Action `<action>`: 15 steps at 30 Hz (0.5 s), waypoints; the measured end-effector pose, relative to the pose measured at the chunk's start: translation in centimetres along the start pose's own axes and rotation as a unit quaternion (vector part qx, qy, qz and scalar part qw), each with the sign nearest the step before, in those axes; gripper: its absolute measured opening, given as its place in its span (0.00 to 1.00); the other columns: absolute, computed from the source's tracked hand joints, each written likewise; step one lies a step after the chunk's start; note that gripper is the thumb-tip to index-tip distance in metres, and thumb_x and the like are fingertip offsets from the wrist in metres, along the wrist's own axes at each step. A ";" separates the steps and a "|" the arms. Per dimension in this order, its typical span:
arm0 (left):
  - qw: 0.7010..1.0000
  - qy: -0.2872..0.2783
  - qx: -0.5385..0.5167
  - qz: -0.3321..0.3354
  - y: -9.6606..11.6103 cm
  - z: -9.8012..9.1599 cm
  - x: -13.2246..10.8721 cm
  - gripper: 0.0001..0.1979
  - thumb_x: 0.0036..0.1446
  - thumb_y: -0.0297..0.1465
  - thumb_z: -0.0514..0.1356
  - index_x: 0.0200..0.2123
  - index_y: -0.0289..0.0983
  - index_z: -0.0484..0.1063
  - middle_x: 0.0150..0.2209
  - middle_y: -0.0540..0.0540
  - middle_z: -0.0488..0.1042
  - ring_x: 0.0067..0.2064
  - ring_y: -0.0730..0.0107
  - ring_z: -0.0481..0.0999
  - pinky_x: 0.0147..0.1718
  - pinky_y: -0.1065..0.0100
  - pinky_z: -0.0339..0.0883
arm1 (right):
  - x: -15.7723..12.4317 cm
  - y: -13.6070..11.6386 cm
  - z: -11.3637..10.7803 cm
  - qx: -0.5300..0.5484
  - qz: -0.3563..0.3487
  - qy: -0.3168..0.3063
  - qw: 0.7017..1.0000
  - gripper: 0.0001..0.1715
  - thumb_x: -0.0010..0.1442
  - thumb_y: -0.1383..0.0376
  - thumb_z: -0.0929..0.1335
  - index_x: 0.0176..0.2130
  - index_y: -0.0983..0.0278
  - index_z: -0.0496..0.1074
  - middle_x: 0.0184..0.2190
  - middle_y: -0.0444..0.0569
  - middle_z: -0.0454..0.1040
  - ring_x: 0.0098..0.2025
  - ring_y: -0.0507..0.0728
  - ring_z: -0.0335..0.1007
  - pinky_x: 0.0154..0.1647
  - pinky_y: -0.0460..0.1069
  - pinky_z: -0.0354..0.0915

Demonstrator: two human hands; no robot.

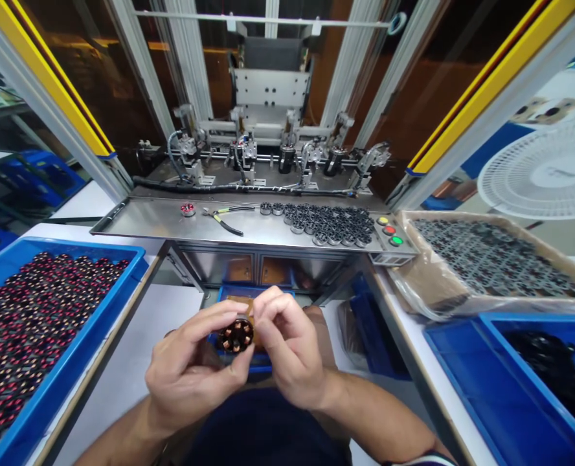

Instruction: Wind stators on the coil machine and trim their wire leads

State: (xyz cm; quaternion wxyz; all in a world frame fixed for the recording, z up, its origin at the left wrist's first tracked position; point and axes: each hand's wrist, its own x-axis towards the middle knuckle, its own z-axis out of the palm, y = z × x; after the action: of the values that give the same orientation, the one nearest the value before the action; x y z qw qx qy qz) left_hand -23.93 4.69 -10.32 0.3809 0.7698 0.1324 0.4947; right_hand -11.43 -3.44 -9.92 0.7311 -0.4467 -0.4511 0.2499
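My left hand point(188, 369) is wrapped round a small round motor stator point(236, 336), thumb below and fingers above. Its black face, ringed by copper windings, is turned toward me. Close at the stator's right side, my right hand point(292, 353) has its thumb and fingers pinched together. Whatever lies between those fingertips, if anything, is too small to make out. Both hands are above my lap, in front of the machine.
On the machine's metal ledge point(156, 223) lie a red-and-black round part point(188, 209), side cutters point(226, 220) and several black rings point(326, 223) beside a button box point(389, 241). A blue bin of wound stators point(49, 323) stands left; a lined carton point(501, 255), a blue crate point(472, 382) and a fan point(550, 168) stand right.
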 end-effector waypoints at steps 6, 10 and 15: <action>1.000 0.010 -0.013 -0.019 0.0 -0.2 0.1 0.29 0.42 0.16 0.68 0.49 0.41 0.74 0.45 0.46 0.80 0.46 0.64 0.80 0.46 0.67 0.77 | -0.5 1.2 0.3 0.002 0.024 0.073 0.997 0.09 0.69 0.63 0.62 0.34 0.61 0.61 0.32 0.45 0.63 0.34 0.52 0.61 0.37 0.49 0.60; 1.000 0.000 -0.004 -0.023 -0.5 -0.4 0.2 0.28 0.41 0.18 0.69 0.48 0.41 0.75 0.45 0.45 0.81 0.46 0.60 0.80 0.46 0.62 0.77 | -0.4 0.9 -0.4 -0.047 -0.060 0.043 0.996 0.16 0.60 0.60 0.69 0.46 0.60 0.63 0.41 0.49 0.63 0.43 0.56 0.62 0.44 0.53 0.62; 1.000 -0.016 0.015 -0.014 -0.8 -0.5 -0.1 0.27 0.41 0.20 0.70 0.48 0.41 0.76 0.44 0.44 0.81 0.44 0.59 0.81 0.46 0.60 0.78 | 0.3 -0.3 0.3 -0.090 -0.027 0.068 0.993 0.04 0.64 0.65 0.66 0.36 0.62 0.66 0.35 0.47 0.64 0.38 0.53 0.63 0.41 0.50 0.62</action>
State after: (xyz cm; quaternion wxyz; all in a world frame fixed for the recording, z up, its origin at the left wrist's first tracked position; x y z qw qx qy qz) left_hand -24.26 5.36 -10.88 0.3787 0.7809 0.1448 0.4751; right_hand -11.52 -3.19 -9.49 0.7234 -0.5139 -0.4332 0.1576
